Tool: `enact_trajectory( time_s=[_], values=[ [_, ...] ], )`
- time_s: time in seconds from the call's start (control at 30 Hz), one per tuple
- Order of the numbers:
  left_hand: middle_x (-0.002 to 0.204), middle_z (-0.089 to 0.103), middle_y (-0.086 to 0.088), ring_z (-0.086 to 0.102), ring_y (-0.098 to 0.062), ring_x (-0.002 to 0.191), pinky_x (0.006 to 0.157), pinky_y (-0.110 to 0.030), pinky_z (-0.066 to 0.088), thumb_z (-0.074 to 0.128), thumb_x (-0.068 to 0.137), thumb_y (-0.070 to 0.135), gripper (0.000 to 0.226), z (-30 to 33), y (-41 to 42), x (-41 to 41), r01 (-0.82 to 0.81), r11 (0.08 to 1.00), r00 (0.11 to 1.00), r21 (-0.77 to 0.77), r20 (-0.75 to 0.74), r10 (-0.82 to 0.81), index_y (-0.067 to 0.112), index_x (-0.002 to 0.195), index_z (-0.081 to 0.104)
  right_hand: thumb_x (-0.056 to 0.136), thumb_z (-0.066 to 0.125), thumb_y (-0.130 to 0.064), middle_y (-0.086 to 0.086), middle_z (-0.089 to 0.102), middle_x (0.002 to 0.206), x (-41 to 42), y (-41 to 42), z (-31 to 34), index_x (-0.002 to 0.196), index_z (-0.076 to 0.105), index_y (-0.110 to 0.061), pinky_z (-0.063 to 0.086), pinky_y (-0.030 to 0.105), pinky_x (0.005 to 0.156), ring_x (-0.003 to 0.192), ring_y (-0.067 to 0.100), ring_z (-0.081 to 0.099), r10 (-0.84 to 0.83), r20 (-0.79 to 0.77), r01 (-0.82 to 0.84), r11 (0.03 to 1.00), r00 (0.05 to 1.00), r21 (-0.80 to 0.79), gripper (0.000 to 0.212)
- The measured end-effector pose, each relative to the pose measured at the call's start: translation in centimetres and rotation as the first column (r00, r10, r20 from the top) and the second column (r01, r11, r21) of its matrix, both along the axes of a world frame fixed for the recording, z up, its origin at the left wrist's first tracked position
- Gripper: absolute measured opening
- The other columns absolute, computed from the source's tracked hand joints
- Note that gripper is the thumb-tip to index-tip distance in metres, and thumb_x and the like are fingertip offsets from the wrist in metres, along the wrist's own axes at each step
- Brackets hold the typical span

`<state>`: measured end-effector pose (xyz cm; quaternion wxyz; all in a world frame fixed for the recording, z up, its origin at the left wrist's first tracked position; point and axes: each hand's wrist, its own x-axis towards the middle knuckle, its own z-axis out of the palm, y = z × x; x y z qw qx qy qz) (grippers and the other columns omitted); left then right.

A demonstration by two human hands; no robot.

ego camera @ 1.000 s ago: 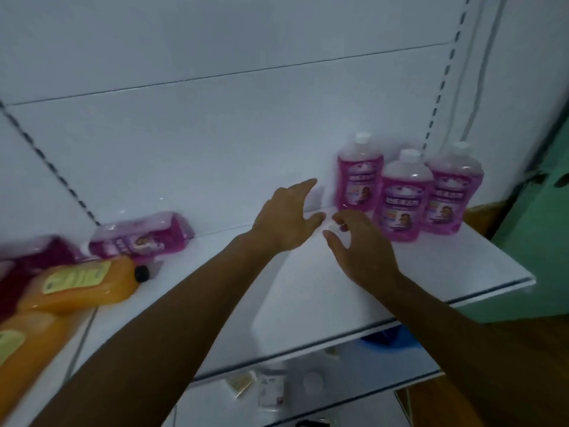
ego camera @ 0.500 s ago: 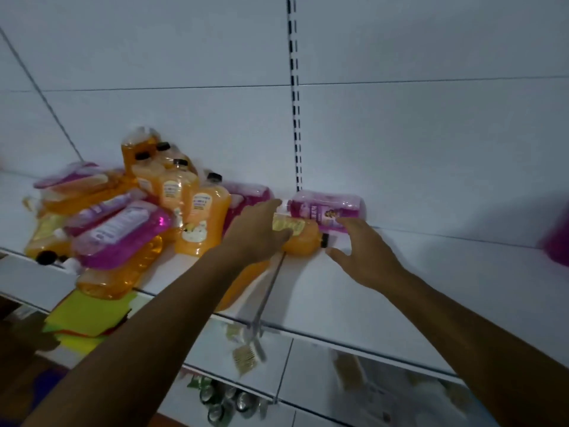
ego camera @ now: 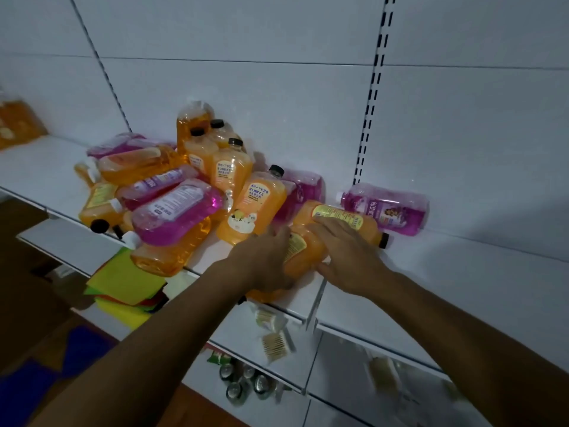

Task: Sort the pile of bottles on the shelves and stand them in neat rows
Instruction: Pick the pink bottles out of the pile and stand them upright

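A pile of orange and pink bottles (ego camera: 175, 211) lies jumbled on the white shelf (ego camera: 462, 291), with a few orange ones (ego camera: 231, 171) upright against the back wall. Right of the pile two orange bottles lie crossed. My left hand (ego camera: 264, 260) grips the lower orange bottle (ego camera: 304, 254) over its middle. My right hand (ego camera: 348, 257) lies over the upper orange bottle (ego camera: 341, 218), fingers on its yellow label, thumb underneath; its black cap points right. A pink bottle (ego camera: 388, 211) lies on its side just behind, by the wall.
The shelf stretches bare to the right of my hands. A slotted upright (ego camera: 371, 118) runs up the back wall. The lower shelf holds coloured sheets (ego camera: 123, 282), small packets (ego camera: 274, 343) and cans (ego camera: 243, 383). Another orange bottle (ego camera: 18, 124) stands far left.
The view has swung left from the three standing pink bottles to the pile. Both hands, open before, have reached forward and closed on the two lying orange bottles.
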<state>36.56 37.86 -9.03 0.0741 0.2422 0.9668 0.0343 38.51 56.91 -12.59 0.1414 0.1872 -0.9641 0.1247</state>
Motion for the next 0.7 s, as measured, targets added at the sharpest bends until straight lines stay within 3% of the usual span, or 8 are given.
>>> enact_trajectory(
  time_s=[0.3, 0.47, 0.7],
  values=[
    [0.131, 0.053, -0.003, 0.054, -0.020, 0.108, 0.080, -0.030, 0.043, 0.074, 0.073, 0.052, 0.082, -0.1, -0.5, -0.7, -0.026, 0.957, 0.997, 0.289, 0.083, 0.002, 0.019, 0.138, 0.037, 0.085, 0.069, -0.030, 0.002, 0.030, 0.153, 0.3, -1.1, -0.3, 0.148, 0.030, -0.021, 0.027, 0.037, 0.112, 0.140, 0.021, 0.028, 0.010, 0.042, -0.010, 1.000, 0.999, 0.016, 0.075],
    [0.134, 0.052, -0.005, 0.054, -0.023, 0.111, 0.088, -0.035, 0.047, 0.072, 0.075, 0.053, 0.082, 0.2, -0.6, -0.7, -0.063, 0.950, 0.989, 0.307, 0.148, 0.018, 0.021, 0.140, 0.035, 0.085, 0.069, -0.026, 0.004, 0.027, 0.154, 0.2, -1.7, -0.2, 0.148, 0.029, -0.020, 0.031, 0.036, 0.111, 0.140, 0.023, 0.027, -0.015, 0.044, 0.013, 0.999, 0.999, 0.039, 0.075],
    [0.139, 0.050, -0.002, 0.053, -0.023, 0.118, 0.090, -0.034, 0.045, 0.055, 0.083, 0.064, 0.074, 0.1, -1.4, -0.2, -0.050, 0.958, 0.997, 0.281, 0.075, 0.030, 0.026, 0.143, 0.037, 0.084, 0.070, -0.029, 0.004, 0.029, 0.153, 0.4, -2.0, -0.3, 0.147, 0.029, -0.020, 0.034, 0.038, 0.109, 0.140, 0.023, 0.028, -0.036, 0.041, 0.034, 0.998, 0.998, 0.050, 0.076]
  ],
)
